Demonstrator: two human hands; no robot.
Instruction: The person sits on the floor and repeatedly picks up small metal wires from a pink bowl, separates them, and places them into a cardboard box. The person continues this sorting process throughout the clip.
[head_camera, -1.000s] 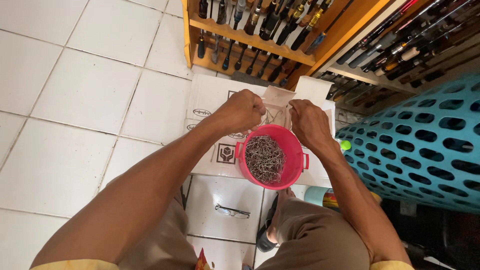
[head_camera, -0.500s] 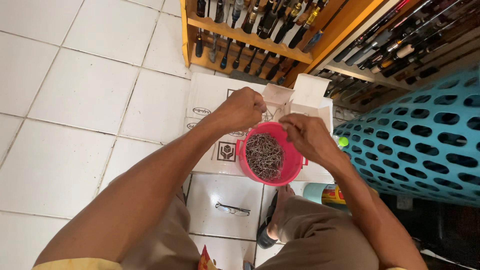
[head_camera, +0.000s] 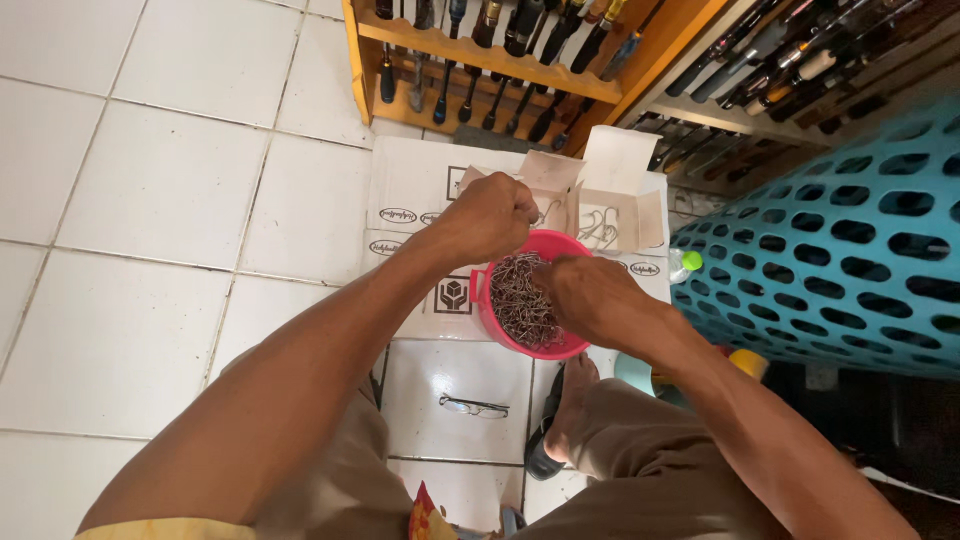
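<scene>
Here the right hand (head_camera: 590, 295) dips closed fingertips into the tangle of small metal hooks (head_camera: 522, 298) filling the pink bowl (head_camera: 490, 318) just below it. The left hand (head_camera: 490, 215), beyond the bowl's far rim, pinches one hook. Light, stiff, sharp-tipped and prone to snagging, they seem best lifted singly by the shank.

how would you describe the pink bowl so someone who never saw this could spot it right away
Start at the flattened white cardboard on the tiled floor, below the wooden rack. At its near edge, between the left hand and right hand, sits the pink bowl. It is the only round pink thing, heaped with small dark metal hooks.
</scene>
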